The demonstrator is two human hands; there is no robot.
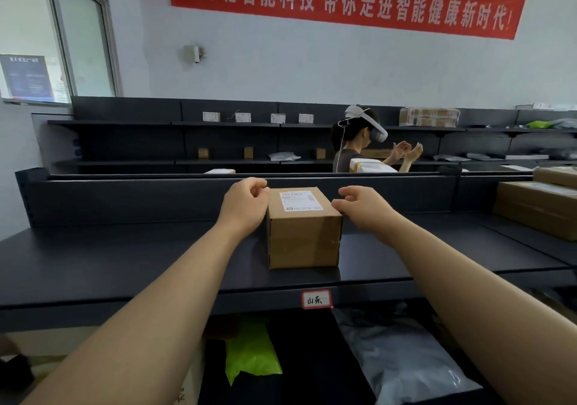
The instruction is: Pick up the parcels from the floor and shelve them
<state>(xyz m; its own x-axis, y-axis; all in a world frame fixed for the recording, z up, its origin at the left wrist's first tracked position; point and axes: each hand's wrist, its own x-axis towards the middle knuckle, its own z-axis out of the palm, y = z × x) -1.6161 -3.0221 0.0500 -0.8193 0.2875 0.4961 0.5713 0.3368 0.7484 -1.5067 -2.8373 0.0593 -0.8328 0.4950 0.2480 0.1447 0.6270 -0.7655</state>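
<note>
The cardboard parcel (304,233) stands upright on the top shelf (125,258), shipping label facing up, just above the red-bordered shelf tag (316,299). The left hand (246,201) is pressed against its upper left corner, fingers curled in and holding nothing. The right hand (362,208) is on the other side, thumb touching the upper right edge, fingers loosely bent and clear of the box. On the shelf below lie a green mailer bag (249,351) and a grey mailer bag (402,358). Larger cartons (537,208) are stacked to the right.
</note>
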